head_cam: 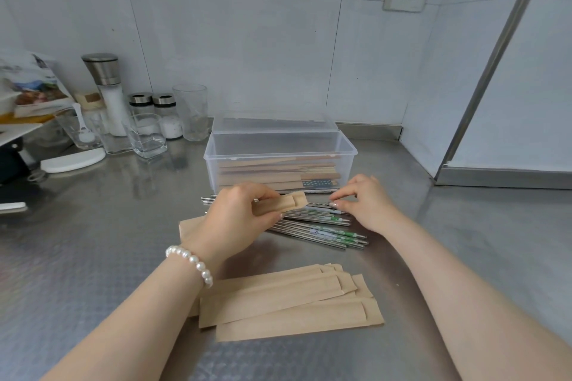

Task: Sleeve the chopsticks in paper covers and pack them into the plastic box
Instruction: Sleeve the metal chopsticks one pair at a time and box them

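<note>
My left hand (238,213) grips a brown paper cover (289,202) with its open end pointing right. Just right of it, my right hand (362,201) pinches the ends of metal chopsticks (322,204) taken from the loose pile of steel chopsticks (322,230) with green-patterned ends on the counter. Their tips are at the cover's mouth. Behind the hands stands the clear plastic box (278,145), lid open, with several sleeved chopsticks (272,172) lying inside. Near me, a stack of empty paper covers (288,300) rests on the counter.
On the steel counter (93,257) at the back left stand a salt grinder (106,93), two shakers (154,111), several glasses (192,111) and a white lid (72,161). A tiled wall runs behind; a metal door frame (495,71) is at the right.
</note>
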### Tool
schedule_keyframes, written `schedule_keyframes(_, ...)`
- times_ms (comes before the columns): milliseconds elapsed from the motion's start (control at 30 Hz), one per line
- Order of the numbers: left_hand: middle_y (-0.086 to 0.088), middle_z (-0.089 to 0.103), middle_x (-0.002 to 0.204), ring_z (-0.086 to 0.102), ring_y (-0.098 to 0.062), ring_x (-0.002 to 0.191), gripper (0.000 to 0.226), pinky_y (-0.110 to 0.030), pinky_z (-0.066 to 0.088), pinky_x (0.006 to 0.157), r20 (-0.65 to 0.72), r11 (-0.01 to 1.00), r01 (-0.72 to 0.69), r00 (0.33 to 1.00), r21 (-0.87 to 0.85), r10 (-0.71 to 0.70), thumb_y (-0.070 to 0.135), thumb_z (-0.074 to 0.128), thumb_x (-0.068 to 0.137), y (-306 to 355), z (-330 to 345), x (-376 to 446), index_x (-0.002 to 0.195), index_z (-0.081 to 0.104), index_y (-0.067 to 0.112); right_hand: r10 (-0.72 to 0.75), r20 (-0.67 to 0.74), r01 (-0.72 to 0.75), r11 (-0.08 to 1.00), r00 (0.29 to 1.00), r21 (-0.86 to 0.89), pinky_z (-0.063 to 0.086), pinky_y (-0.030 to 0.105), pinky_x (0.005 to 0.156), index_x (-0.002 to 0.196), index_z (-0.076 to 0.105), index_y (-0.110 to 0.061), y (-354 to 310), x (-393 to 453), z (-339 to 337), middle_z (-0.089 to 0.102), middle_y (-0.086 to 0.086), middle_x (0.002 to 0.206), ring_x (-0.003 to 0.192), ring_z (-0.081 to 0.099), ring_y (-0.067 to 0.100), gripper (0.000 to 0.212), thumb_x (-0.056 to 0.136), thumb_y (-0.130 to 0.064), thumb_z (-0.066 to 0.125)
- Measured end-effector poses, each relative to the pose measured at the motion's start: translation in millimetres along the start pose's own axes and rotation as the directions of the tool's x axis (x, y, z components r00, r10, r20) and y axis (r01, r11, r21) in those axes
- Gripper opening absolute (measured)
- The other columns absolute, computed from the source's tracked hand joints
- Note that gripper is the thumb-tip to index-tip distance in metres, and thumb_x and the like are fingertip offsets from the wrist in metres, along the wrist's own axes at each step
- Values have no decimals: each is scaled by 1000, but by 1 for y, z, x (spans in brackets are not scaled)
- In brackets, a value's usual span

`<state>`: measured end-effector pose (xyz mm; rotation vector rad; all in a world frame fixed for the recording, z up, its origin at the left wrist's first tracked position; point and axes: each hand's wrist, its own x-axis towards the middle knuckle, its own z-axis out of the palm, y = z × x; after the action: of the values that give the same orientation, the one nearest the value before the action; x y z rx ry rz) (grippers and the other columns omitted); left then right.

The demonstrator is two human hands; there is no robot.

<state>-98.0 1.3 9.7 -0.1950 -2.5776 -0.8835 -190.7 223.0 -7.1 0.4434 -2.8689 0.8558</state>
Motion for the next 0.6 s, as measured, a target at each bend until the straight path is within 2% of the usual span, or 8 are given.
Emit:
schedule_keyframes(100, 9, 68, 85, 58, -12, 78, 21, -24, 44, 73, 28, 1000, 2, 1000, 5, -3, 26, 74, 71, 0, 2, 0, 91, 69, 25, 32, 28, -34, 996, 999, 81, 40, 35, 93, 89, 75, -22, 3, 3, 0, 46, -11, 82, 101, 48, 23, 12, 78, -19, 73)
schedule_keyframes(233, 11, 66, 85, 57, -10, 77, 23, -23, 44, 72, 68, 1000, -8, 998, 7, 8, 26, 74, 71, 0, 5, -1, 93, 69, 25, 60, 45, -65, 989, 997, 134, 37, 24, 67, 80, 73, -17, 3, 2, -2, 49, -8, 79, 74, 48, 12, 7, 75, -13, 76)
schedule_keyframes(300, 12, 64, 84, 54, -9, 76, 24, -22, 41, 71, 84, 1000, -11, 996, 15, 9, 26, 74, 72, 0, 6, -1, 95, 69, 24, 55, 67, -64, 987, 996, 149, 35, 20, 60, 74, 69, -20, 4, 1, -4, 50, -8, 77, 66, 44, 7, 10, 75, -12, 75)
schedule_keyframes(467, 11, 62, 83, 51, -8, 74, 25, -20, 38, 70, 102, 1000, -22, 995, 20, 20, 26, 73, 73, 0, 7, -2, 97, 68, 23, 40, 222, -70, 989, 974, 130, 39, 19, 63, 67, 59, -26, 8, 1, -9, 56, -4, 77, 68, 48, 9, 23, 78, -10, 72)
schedule_keyframes(600, 14, 61, 83, 51, -6, 74, 26, -17, 36, 69, 108, 1000, -13, 994, 15, 12, 27, 73, 73, -1, 8, -2, 98, 68, 24, 32, 194, -68, 981, 981, 181, 36, 17, 58, 67, 58, -25, 8, -2, -9, 55, -6, 71, 63, 45, 6, 23, 80, -9, 70)
